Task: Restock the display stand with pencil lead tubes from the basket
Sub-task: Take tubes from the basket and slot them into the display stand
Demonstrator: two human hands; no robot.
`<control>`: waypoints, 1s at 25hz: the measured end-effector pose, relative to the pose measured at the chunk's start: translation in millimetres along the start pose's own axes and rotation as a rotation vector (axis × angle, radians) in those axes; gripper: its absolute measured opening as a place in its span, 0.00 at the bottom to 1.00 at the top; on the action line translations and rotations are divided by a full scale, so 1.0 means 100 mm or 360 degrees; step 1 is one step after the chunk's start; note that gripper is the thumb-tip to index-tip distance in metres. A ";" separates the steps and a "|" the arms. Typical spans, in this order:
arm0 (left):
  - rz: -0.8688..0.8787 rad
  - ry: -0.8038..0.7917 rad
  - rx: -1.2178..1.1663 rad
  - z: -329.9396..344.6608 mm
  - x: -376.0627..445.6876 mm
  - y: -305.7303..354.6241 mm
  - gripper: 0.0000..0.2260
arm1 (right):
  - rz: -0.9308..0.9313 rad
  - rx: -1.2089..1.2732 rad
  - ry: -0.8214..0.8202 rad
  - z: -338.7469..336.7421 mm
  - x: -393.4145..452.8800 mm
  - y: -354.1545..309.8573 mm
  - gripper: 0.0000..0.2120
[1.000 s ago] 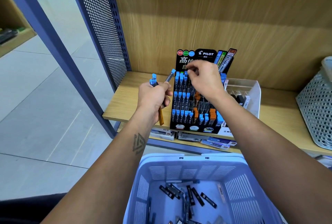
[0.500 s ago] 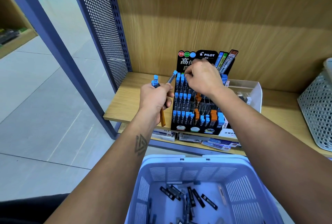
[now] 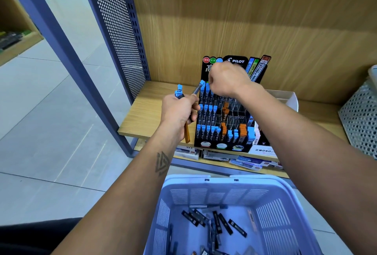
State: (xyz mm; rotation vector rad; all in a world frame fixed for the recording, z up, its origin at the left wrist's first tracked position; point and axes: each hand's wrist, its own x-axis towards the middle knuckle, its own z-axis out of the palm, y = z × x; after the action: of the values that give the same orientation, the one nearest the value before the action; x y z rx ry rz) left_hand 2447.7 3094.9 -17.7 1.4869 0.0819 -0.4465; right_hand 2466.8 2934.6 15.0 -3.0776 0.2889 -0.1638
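Observation:
A black tiered display stand (image 3: 222, 115) sits on the wooden shelf, holding rows of blue-capped and orange-capped lead tubes. My left hand (image 3: 179, 109) grips a bundle of lead tubes (image 3: 179, 93) just left of the stand; blue caps stick up and an orange one hangs below. My right hand (image 3: 226, 80) hovers over the stand's top left row, fingers curled down at the blue caps; whether it holds a tube is hidden. A lilac plastic basket (image 3: 224, 189) at the bottom holds several loose dark lead tubes (image 3: 216, 222).
The wooden shelf (image 3: 146, 115) is bounded on the left by a perforated metal side panel (image 3: 118, 30). A clear plastic box (image 3: 285, 99) stands behind the stand, a white mesh bin (image 3: 361, 115) at the right. Packaged goods (image 3: 244, 160) lie on the lower shelf.
My right hand has shifted slightly left and up along the stand's top row. My left hand keeps its bundle in nearly the same place.

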 end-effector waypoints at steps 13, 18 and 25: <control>0.0006 -0.0012 -0.0027 0.03 0.04 0.00 0.09 | -0.0157 -0.0229 -0.0027 -0.04 0.08 -0.05 0.09; 0.0016 -0.0017 -0.0037 0.05 0.03 0.00 0.09 | -0.0249 -0.0228 0.0226 0.08 0.03 0.13 0.13; 0.0032 -0.0018 -0.0097 0.03 0.02 0.04 0.05 | -0.0082 0.0159 0.0176 -0.04 -0.15 0.20 0.13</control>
State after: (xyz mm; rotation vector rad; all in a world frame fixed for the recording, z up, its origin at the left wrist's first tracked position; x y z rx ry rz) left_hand 2450.3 3091.3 -14.3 1.4243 0.0706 -0.4326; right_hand 2448.5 2917.8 15.9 -2.9835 0.1993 -0.3404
